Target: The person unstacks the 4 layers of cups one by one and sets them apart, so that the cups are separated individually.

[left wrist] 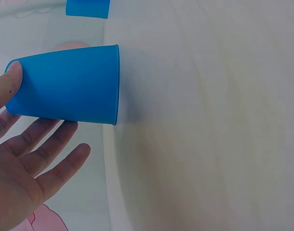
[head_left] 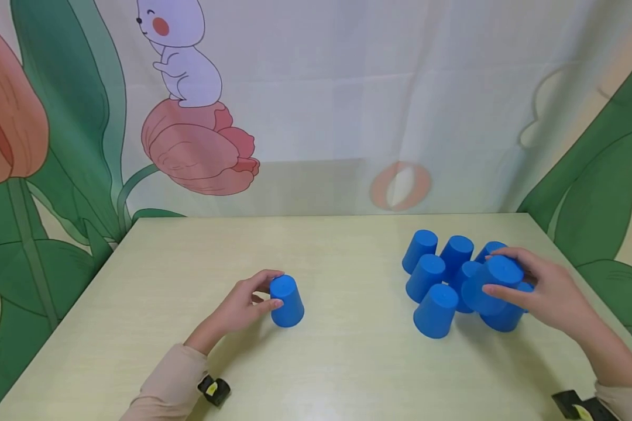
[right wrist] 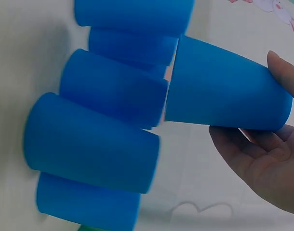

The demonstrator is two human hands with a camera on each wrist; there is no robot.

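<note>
Near the middle of the table my left hand (head_left: 244, 304) grips an upside-down blue cup (head_left: 288, 304) between thumb and fingers. The left wrist view shows that cup (left wrist: 65, 86) with the thumb at its closed end and fingers along its side. Whether its rim touches the table I cannot tell. At the right, my right hand (head_left: 550, 286) holds another upside-down blue cup (head_left: 490, 286). In the right wrist view this cup (right wrist: 224, 86) is raised, its rim about level with the bases of the standing cups (right wrist: 89, 144).
Several upside-down blue cups (head_left: 436, 313) stand grouped on the pale wooden table (head_left: 347, 374), partly hidden by my right hand and its cup. A printed curtain (head_left: 305, 105) hangs behind the table's far edge. Black wrist devices (head_left: 214, 390) sit at both sleeves.
</note>
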